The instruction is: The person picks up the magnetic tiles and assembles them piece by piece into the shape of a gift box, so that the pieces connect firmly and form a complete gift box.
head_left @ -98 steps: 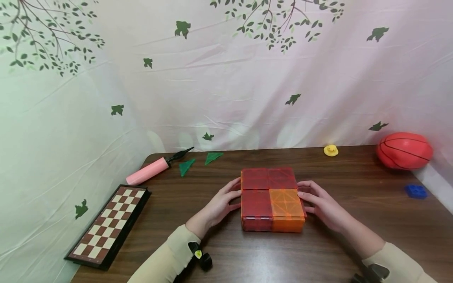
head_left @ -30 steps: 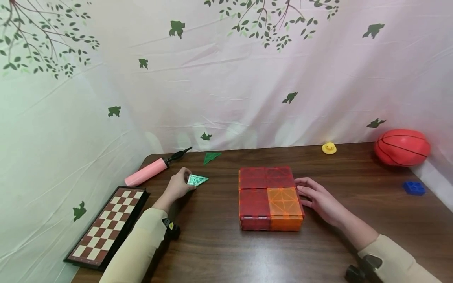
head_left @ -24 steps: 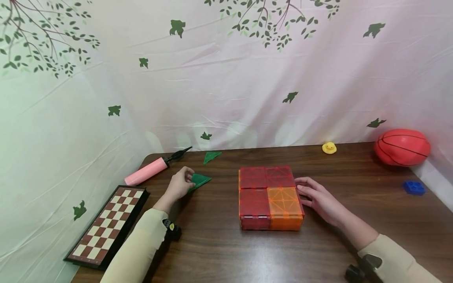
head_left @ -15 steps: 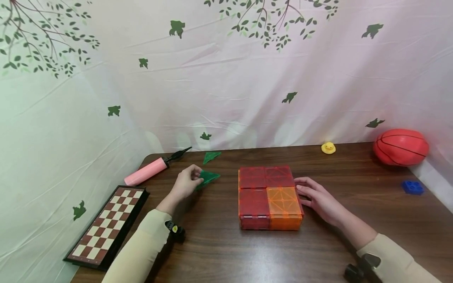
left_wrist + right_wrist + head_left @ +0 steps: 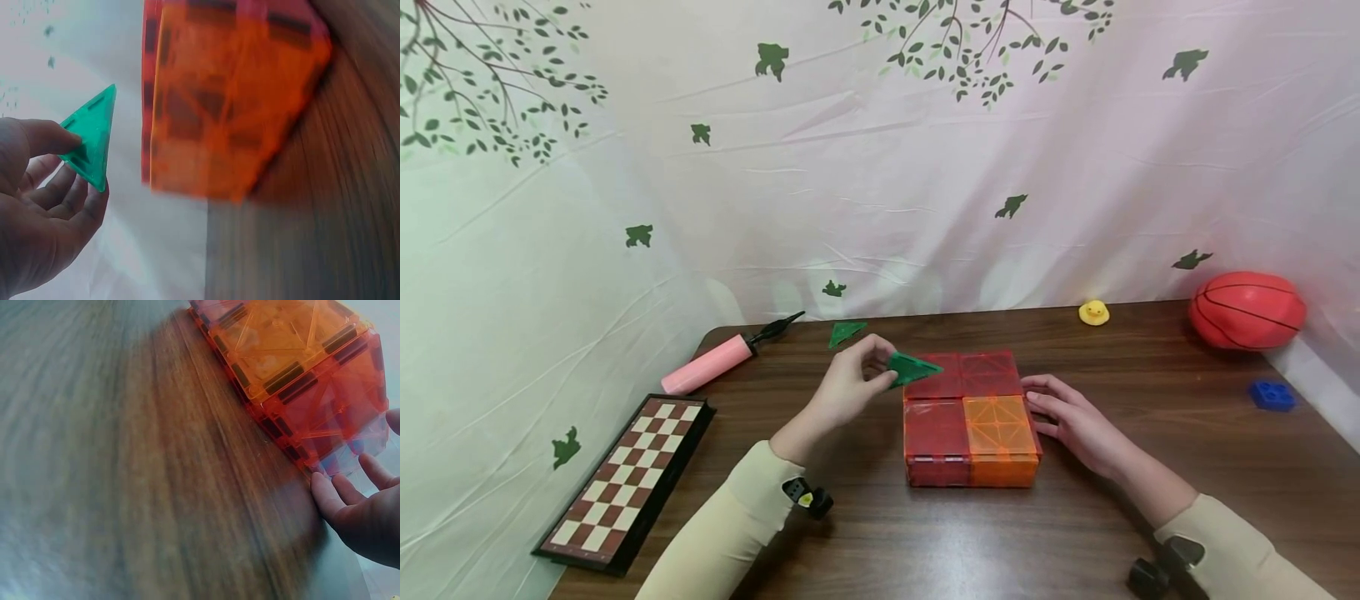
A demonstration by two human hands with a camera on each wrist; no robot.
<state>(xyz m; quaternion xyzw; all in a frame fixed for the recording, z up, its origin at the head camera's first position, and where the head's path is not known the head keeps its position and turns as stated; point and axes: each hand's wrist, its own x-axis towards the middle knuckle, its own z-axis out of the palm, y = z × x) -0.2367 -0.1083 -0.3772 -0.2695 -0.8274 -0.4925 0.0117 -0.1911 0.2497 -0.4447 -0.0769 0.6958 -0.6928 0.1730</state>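
1. We saw the left hand (image 5: 844,390) raised over the wooden table (image 5: 1150,517), with thumb and fingers pinching a green triangular tile (image 5: 911,367) by one corner.
2. The left wrist view showed the same tile (image 5: 94,139) flat between the thumb and the curled fingers (image 5: 62,194); the rest of it stuck out free of the hand.
3. In the head view, the tile's far tip hung over the rear left corner of the box of red and orange tiles (image 5: 970,417); we could not tell whether it touched the box.
4. The right hand (image 5: 1075,421) lay on the table against the box's right side, with its fingers fairly straight and gripping nothing.
5. In the right wrist view, the fingertips (image 5: 325,490) sat just beside the box's lower edge (image 5: 306,381); actual contact was not clear there.
6. The box stood near the middle of the table, with one orange square on top at front right and red squares on the rest.
7. A second green triangle (image 5: 846,332) lay flat near the back edge, close to a pink pump (image 5: 715,365).
8. A chessboard (image 5: 625,483) lay at the left, while a yellow duck (image 5: 1093,312), a red ball (image 5: 1247,310) and a blue brick (image 5: 1272,394) sat at the right.
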